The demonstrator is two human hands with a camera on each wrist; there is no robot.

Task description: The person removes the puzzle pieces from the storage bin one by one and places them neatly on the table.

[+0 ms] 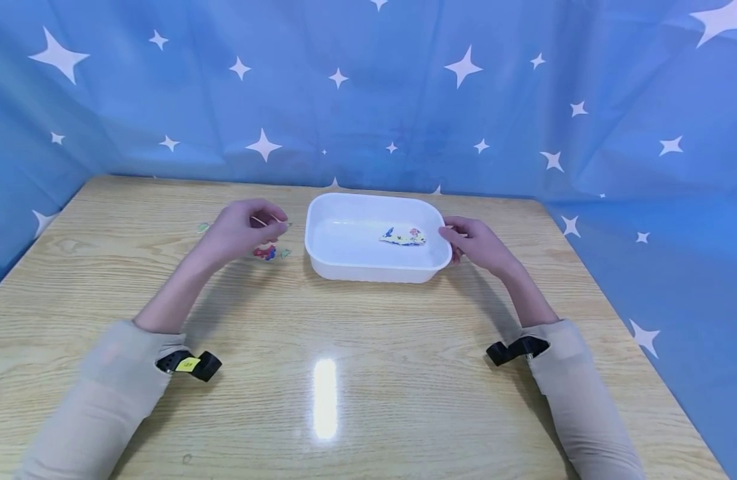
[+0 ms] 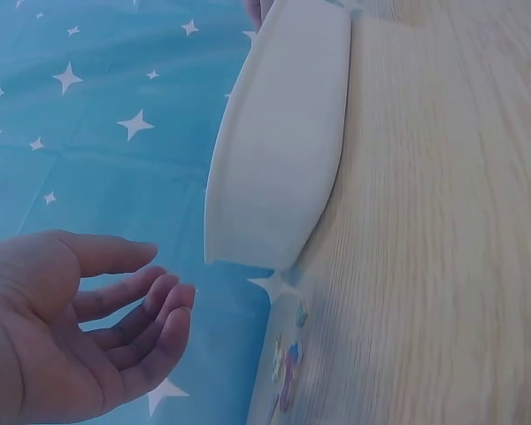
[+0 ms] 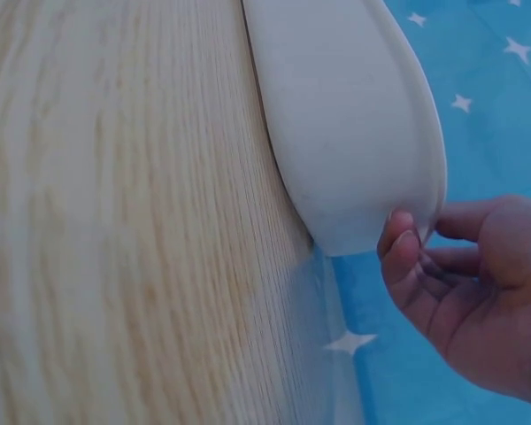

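Observation:
A white rectangular tub (image 1: 368, 274) stands on the table, with a flat cut-out piece (image 1: 403, 237) in yellow, blue and pink lying inside it. My right hand (image 1: 478, 245) grips the tub's right rim; in the right wrist view the hand (image 3: 478, 292) has its thumb and fingers on either side of the rim. My left hand (image 1: 239, 230) is above the table, left of the tub, fingers loosely bent and holding nothing visible; the left wrist view shows that hand (image 2: 88, 323) apart from the tub (image 2: 279, 142). A red and blue piece (image 1: 264, 251) lies beneath it.
Small green pieces lie near the left hand, one (image 1: 203, 228) to its left and another (image 1: 285, 253) beside the red and blue one. Behind the wooden table (image 1: 368, 347) hangs a blue curtain (image 1: 368, 100) with white stars.

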